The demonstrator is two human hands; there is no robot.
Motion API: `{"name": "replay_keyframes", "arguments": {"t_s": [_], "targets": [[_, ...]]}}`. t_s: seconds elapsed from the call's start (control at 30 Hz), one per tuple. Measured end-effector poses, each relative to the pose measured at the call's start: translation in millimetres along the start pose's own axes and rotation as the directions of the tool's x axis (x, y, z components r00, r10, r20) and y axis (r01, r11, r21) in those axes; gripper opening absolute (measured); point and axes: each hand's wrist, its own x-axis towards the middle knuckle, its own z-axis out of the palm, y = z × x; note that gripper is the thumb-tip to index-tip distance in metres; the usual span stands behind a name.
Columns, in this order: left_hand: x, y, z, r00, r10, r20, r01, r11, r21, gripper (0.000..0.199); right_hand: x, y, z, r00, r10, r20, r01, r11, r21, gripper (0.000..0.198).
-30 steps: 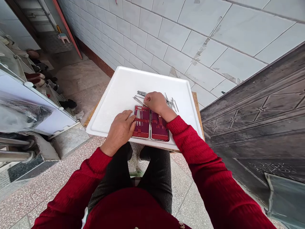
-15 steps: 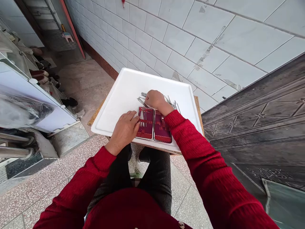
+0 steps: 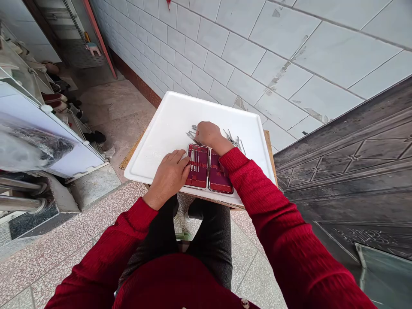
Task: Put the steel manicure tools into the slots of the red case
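Note:
A manicure case (image 3: 220, 184) with a dark red lining lies open on a white tray (image 3: 151, 137). Slim metal tools (image 3: 193, 161) sit under a red elastic band in its left half. My left hand (image 3: 170, 174) grips the case's left edge, with the thumb over the rim. Just beyond the case, the fingers of my right hand (image 3: 209, 134) are closed and point down at the tray. Thin metal tools (image 3: 190, 136) stick out beside those fingers; what they pinch is hidden. More metal tools (image 3: 236, 140) lie in a loose pile right of my right wrist.
The tray rests on a wooden tabletop (image 3: 128, 155) that shows at its edges. A white tiled wall (image 3: 209, 56) stands behind it. Dark carved panelling (image 3: 347, 159) is at the right. A shelf with shoes (image 3: 54, 103) stands at the left.
My right hand has turned slightly, its fingertips lower and nearer the case's top edge. My left hand stays at the case. The view has shifted a little.

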Motion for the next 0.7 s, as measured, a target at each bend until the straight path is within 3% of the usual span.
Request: {"name": "replay_keyframes", "arguments": {"t_s": [0.3,0.43,0.5,0.57,0.7], "targets": [[0,1,-2,1.000,-0.003,0.010,0.003,1.000,-0.003,0.033,-3,0,-2,0.999,0.012,0.050,-0.009,0.998,-0.060,0.012],[1,0,-2,1.000,-0.003,0.014,0.003,1.000,0.002,0.033,-9,16,-2,1.000,0.020,0.004,-0.021,0.987,0.159,0.010],[1,1,-2,1.000,-0.001,0.019,0.001,1.000,-0.001,0.034,-13,27,-3,1.000,0.030,-0.006,-0.025,0.918,0.396,0.014],[2,1,-3,1.000,0.001,0.021,-0.001,1.000,-0.005,0.033,-19,38,-2,1.000,0.025,0.001,-0.020,0.778,0.629,0.016],[3,1,-4,1.000,0.007,0.027,-0.006,1.000,-0.008,0.033,-35,47,4,0.998,-0.017,0.060,-0.043,0.508,0.860,0.015]]}}
